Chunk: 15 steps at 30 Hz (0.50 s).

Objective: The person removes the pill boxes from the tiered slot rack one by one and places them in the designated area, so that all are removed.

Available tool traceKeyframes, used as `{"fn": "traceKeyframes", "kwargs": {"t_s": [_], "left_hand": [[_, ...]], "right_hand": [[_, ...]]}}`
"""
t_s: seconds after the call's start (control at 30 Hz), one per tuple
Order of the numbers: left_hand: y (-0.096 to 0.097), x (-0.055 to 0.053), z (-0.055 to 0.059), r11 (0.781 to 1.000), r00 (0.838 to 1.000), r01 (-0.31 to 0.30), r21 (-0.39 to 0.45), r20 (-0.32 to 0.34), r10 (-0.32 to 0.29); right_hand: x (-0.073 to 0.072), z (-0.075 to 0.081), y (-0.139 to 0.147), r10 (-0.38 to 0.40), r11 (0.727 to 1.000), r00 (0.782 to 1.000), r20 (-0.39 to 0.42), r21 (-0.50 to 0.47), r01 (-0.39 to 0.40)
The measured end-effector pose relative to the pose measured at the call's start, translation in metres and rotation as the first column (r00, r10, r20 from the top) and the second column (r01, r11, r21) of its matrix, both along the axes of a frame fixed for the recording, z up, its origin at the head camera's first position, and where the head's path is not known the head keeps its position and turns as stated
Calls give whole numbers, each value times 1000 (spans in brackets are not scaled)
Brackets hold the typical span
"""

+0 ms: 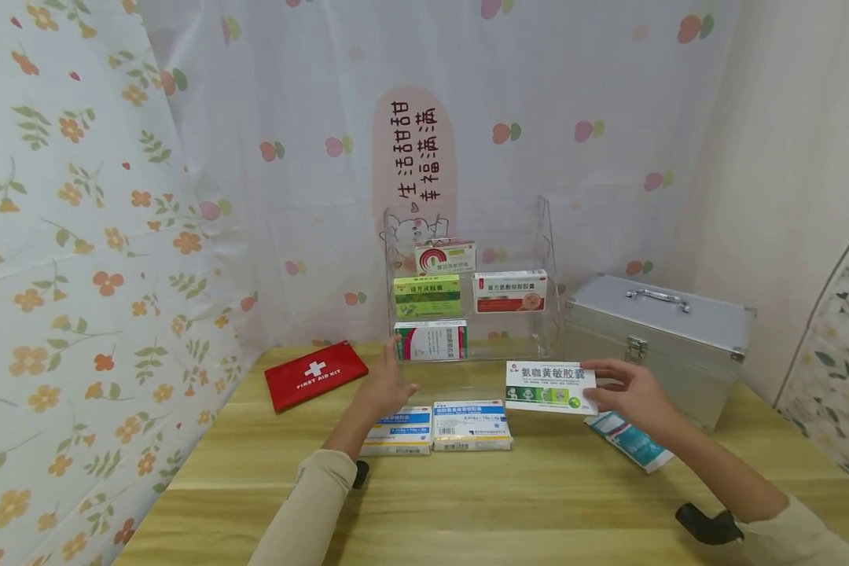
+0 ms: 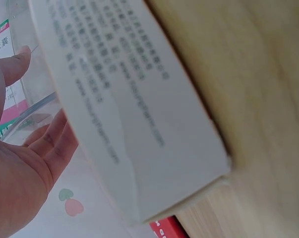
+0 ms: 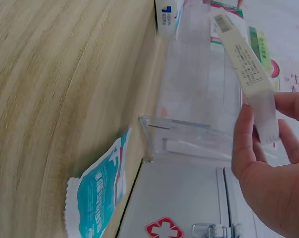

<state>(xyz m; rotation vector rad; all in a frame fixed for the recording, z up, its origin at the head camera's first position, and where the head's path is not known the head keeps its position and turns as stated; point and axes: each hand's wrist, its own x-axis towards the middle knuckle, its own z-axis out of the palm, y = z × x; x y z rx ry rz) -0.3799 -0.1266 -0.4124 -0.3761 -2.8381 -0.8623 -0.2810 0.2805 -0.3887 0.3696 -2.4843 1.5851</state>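
My right hand (image 1: 628, 393) pinches a white and green medicine box (image 1: 548, 387) by its right end, raised in front of the clear display rack (image 1: 553, 295). In the right wrist view thumb and fingers grip the box (image 3: 246, 62), seen edge-on. My left hand (image 1: 387, 385) holds nothing, its fingers extended at the left end of a green, white and pink medicine box (image 1: 433, 342) on the rack's lower tier. Below that hand, two blue and white medicine boxes (image 1: 472, 424) lie side by side. One box side (image 2: 124, 109) fills much of the left wrist view.
Higher rack tiers hold a yellow-green box (image 1: 428, 295), a white and red box (image 1: 511, 292) and another box (image 1: 447, 257). A red first aid pouch (image 1: 317, 375) lies left. A silver case (image 1: 658, 338) stands right, with a teal packet (image 1: 631, 440) before it.
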Motion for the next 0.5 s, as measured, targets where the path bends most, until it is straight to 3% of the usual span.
{"fn": "traceKeyframes", "kwargs": {"t_s": [0.5], "left_hand": [[-1,2,-1,1000,1000,14,1,3,-14]], "right_hand": [[-6,-13,9,4,1000,982,190,24,-9]]}}
